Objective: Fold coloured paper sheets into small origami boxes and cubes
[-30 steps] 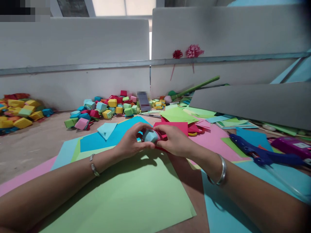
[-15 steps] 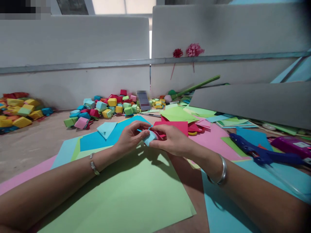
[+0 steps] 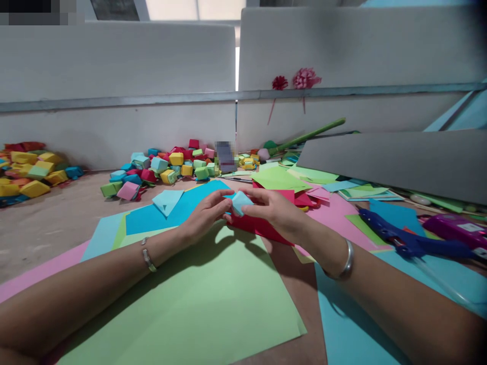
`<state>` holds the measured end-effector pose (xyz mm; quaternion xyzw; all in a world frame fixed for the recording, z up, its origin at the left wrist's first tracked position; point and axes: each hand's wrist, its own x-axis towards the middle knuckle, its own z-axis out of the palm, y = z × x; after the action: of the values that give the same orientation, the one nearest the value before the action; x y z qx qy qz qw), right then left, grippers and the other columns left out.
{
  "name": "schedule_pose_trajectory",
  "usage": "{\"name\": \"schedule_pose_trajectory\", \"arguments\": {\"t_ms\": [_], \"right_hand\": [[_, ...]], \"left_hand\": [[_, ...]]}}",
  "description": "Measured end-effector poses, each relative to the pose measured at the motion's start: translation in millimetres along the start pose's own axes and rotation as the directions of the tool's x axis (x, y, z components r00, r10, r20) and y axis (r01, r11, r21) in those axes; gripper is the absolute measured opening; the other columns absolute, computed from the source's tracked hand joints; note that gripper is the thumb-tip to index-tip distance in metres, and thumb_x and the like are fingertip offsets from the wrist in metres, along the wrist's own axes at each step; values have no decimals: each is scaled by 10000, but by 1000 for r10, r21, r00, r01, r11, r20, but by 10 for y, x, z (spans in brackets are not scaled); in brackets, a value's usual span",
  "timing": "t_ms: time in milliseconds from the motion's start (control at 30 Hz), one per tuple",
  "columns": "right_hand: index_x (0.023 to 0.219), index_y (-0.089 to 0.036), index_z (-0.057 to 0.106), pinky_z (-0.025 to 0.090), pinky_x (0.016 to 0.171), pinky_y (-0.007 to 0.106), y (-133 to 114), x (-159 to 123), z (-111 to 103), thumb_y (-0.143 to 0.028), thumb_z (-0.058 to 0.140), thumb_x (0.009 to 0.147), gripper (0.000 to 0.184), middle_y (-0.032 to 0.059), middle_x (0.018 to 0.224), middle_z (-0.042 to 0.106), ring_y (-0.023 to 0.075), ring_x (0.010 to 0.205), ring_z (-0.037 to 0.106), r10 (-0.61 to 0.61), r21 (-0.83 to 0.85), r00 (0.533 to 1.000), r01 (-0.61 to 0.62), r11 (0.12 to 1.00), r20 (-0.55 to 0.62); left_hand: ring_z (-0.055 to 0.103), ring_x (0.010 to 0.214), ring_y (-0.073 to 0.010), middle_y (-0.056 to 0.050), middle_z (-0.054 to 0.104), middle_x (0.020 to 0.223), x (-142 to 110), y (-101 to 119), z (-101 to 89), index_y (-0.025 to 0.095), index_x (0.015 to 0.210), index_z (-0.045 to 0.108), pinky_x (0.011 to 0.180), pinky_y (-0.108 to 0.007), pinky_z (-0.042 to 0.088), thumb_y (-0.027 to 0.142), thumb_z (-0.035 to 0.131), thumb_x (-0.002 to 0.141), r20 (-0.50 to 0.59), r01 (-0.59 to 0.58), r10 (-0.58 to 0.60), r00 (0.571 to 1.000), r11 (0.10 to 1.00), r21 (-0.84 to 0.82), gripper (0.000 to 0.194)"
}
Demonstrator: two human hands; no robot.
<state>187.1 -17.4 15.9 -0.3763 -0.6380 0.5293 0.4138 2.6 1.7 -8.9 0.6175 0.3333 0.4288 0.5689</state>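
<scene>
A small folded light blue paper piece (image 3: 239, 202) sits between my two hands above the table. My left hand (image 3: 207, 215) pinches its left side with thumb and fingertips. My right hand (image 3: 274, 213) grips its right side. Both wrists carry a silver bracelet. Under the hands lie a large light green sheet (image 3: 198, 304), a red sheet (image 3: 262, 226) and a blue sheet (image 3: 178, 210) with a folded light blue triangle (image 3: 167, 201) on it.
A heap of coloured folded paper cubes (image 3: 163, 170) lies at the back, another heap (image 3: 26, 172) at the far left. A blue glue gun (image 3: 403, 238) and a purple tool (image 3: 454, 228) rest at the right. Loose coloured sheets cover the right side; grey partitions (image 3: 380, 157) stand behind.
The light blue piece has been turned and lifted slightly between my fingers, from a rounded cube shape to a flatter face. Both hands shifted a little away from me.
</scene>
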Motion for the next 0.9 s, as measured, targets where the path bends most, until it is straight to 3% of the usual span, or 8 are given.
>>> {"name": "schedule_pose_trajectory", "arguments": {"t_ms": [233,467,600,700,900], "right_hand": [[1099,-201,670,482,972,390,85,40,43,-167,685,738,363,79,1132,683,230,1093,610,67,-95,986,-81,992,-150],[1251,-185,586,512,944,398,22,-7,122,-77,633,723,541,90,1140,686,233,1082,629,31,-29,990,-35,999,-136],[1201,-215,623,505,976,372,31,-13,127,-98,622,731,484,53,1184,674,203,1123,612,-132,-31,970,129,991,-203],[1156,-232,656,528,948,385,68,-3,121,-132,621,745,425,30,1192,671,205,1075,638,-181,-49,960,175,983,-215],[1172,-276,670,578,837,384,62,-26,117,-257,626,804,371,9,1142,685,212,977,662,-186,-68,971,178,982,-153]], "left_hand": [[626,735,-169,-37,657,905,-10,-4,-2,195,1114,579,708,-343,532,424,591,844,0,-50,50,999,988,145,354],[587,869,-178,-44,611,1024,-17,-72,-54,218,1125,554,709,-280,500,419,550,893,27,-272,287,958,870,412,307],[575,803,-138,-31,559,1015,-8,-65,-29,208,1041,537,655,-253,527,410,541,906,-7,-300,316,949,905,303,242],[593,813,-141,-41,551,1047,-4,-45,-5,204,1040,530,676,-279,558,430,531,906,4,-283,292,957,925,255,262],[615,827,-145,-30,606,1017,-8,-35,-22,270,1295,503,771,-311,550,397,626,859,123,-186,178,976,981,57,470]]}}
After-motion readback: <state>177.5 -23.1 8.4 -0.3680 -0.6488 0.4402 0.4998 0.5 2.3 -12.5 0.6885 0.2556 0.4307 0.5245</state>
